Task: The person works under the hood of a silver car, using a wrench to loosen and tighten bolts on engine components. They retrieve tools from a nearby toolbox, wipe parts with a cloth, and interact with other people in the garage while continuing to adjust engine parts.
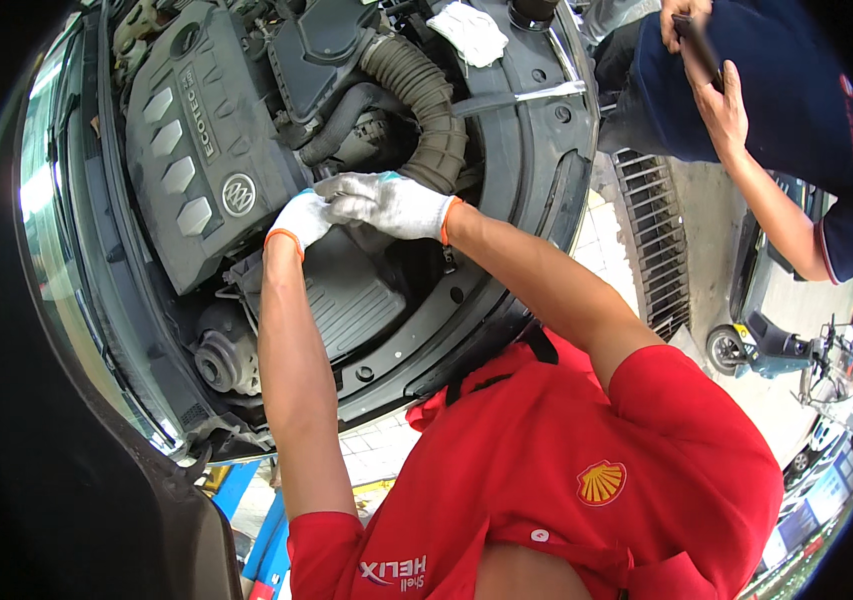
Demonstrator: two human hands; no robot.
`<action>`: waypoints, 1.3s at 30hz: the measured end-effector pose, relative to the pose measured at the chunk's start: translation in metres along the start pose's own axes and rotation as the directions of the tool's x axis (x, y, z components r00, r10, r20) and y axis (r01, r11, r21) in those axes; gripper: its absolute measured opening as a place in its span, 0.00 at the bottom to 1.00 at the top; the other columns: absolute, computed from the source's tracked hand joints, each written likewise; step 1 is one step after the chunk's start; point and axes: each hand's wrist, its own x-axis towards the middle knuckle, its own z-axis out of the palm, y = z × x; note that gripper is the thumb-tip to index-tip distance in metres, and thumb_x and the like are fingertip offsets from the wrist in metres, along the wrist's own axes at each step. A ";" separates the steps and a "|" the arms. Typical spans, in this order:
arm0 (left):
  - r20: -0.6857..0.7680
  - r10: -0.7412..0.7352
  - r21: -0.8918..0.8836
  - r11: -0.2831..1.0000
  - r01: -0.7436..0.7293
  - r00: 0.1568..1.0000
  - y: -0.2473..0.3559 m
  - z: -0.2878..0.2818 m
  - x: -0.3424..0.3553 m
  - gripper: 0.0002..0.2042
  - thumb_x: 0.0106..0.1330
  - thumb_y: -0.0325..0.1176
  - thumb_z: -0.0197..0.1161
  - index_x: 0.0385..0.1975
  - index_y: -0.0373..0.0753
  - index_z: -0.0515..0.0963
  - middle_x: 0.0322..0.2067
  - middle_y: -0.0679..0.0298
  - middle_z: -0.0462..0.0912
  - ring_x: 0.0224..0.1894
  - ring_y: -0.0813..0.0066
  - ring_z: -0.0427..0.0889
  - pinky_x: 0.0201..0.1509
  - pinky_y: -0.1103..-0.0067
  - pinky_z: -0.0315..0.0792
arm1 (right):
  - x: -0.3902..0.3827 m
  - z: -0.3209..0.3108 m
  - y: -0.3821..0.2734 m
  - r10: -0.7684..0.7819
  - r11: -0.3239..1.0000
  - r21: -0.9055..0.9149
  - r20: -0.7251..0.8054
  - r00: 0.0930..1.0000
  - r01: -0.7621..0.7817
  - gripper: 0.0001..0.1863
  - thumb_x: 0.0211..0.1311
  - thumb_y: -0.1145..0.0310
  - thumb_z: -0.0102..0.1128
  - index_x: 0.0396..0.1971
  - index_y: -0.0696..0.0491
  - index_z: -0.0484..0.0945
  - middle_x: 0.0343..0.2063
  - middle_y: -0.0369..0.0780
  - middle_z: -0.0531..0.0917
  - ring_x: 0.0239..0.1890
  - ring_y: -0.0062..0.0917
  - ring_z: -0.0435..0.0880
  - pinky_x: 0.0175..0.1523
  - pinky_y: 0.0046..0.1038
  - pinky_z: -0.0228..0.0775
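Note:
My left hand (pixel 301 222), in a white glove with an orange cuff, is partly behind my right hand (pixel 386 206), gloved alike. Both are closed together at the lower right corner of the grey plastic engine cover (pixel 176 160), just below the ribbed air hose (pixel 426 110). My fingers overlap, and what they grip is hidden. Beneath my hands lies a ribbed dark housing (pixel 341 295) in the engine bay.
A white cloth (pixel 468 35) and a long metal tool (pixel 546 91) lie on the front panel (pixel 536 130). At right, a co-worker in dark blue (pixel 776 90) holds a dark object. A floor grate (pixel 651 240) and a scooter (pixel 776 345) are beyond.

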 end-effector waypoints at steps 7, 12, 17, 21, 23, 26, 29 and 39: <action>0.114 0.078 0.701 0.700 -0.135 0.990 -0.079 0.013 0.044 0.20 0.81 0.36 0.48 0.67 0.46 0.76 0.66 0.61 0.79 0.68 0.66 0.77 0.73 0.72 0.70 | 0.026 0.005 -0.020 0.557 0.054 0.839 0.425 0.714 -0.541 0.24 0.85 0.49 0.49 0.53 0.56 0.82 0.36 0.41 0.89 0.31 0.26 0.87 0.38 0.28 0.81; -0.130 0.013 -0.174 0.984 -0.036 0.991 -0.185 0.040 0.065 0.20 0.81 0.39 0.51 0.65 0.41 0.78 0.60 0.56 0.84 0.65 0.58 0.79 0.70 0.70 0.73 | 0.067 -0.006 -0.038 0.627 0.538 0.285 0.493 0.603 -0.793 0.16 0.76 0.56 0.54 0.53 0.47 0.84 0.25 0.44 0.87 0.27 0.31 0.88 0.27 0.36 0.76; -0.207 -0.058 -0.488 0.871 -0.052 0.977 -0.170 0.040 0.050 0.19 0.81 0.40 0.51 0.64 0.39 0.79 0.59 0.56 0.85 0.64 0.59 0.81 0.70 0.68 0.74 | 0.079 0.025 -0.044 0.530 0.821 -0.392 0.255 0.809 -0.415 0.17 0.63 0.50 0.62 0.39 0.42 0.93 0.38 0.42 0.93 0.46 0.40 0.92 0.49 0.43 0.83; -0.119 -0.242 -0.912 0.409 -0.010 0.963 -0.152 0.029 0.053 0.20 0.82 0.41 0.51 0.63 0.38 0.80 0.58 0.56 0.86 0.63 0.59 0.82 0.70 0.66 0.75 | 0.074 0.022 -0.048 0.519 0.797 -0.428 0.124 0.846 -0.426 0.19 0.61 0.46 0.64 0.37 0.44 0.93 0.36 0.41 0.93 0.42 0.40 0.93 0.46 0.43 0.83; -0.050 -0.419 -0.993 0.118 -0.001 0.906 -0.152 0.031 0.050 0.20 0.82 0.41 0.51 0.63 0.38 0.81 0.57 0.56 0.86 0.62 0.59 0.82 0.70 0.66 0.75 | 0.056 0.034 -0.049 0.431 0.826 -0.360 -0.094 0.898 -0.434 0.19 0.61 0.50 0.63 0.33 0.52 0.86 0.26 0.45 0.88 0.34 0.43 0.91 0.38 0.45 0.80; 0.048 -0.294 -0.999 -0.028 0.042 0.955 -0.141 0.035 0.052 0.19 0.82 0.40 0.52 0.60 0.37 0.82 0.55 0.57 0.87 0.58 0.59 0.85 0.66 0.65 0.78 | 0.037 0.028 -0.037 0.374 0.924 -0.141 0.126 0.919 -0.357 0.14 0.79 0.60 0.52 0.47 0.55 0.78 0.44 0.47 0.86 0.48 0.47 0.87 0.52 0.45 0.78; -0.014 0.038 -0.986 0.165 -0.021 0.999 -0.146 0.037 0.049 0.16 0.79 0.36 0.54 0.55 0.35 0.84 0.48 0.56 0.90 0.46 0.58 0.89 0.51 0.64 0.83 | 0.019 0.057 0.012 0.161 0.959 0.243 -0.039 0.986 -0.147 0.25 0.84 0.48 0.44 0.59 0.54 0.77 0.45 0.46 0.85 0.47 0.37 0.87 0.45 0.40 0.81; -0.004 0.257 0.355 0.904 -0.239 0.966 -0.103 0.019 0.063 0.22 0.84 0.42 0.45 0.68 0.42 0.76 0.61 0.57 0.86 0.62 0.60 0.84 0.63 0.66 0.78 | 0.070 -0.027 -0.052 0.721 0.636 0.100 0.276 0.635 -0.765 0.42 0.81 0.33 0.34 0.48 0.55 0.88 0.39 0.54 0.89 0.47 0.44 0.90 0.56 0.43 0.78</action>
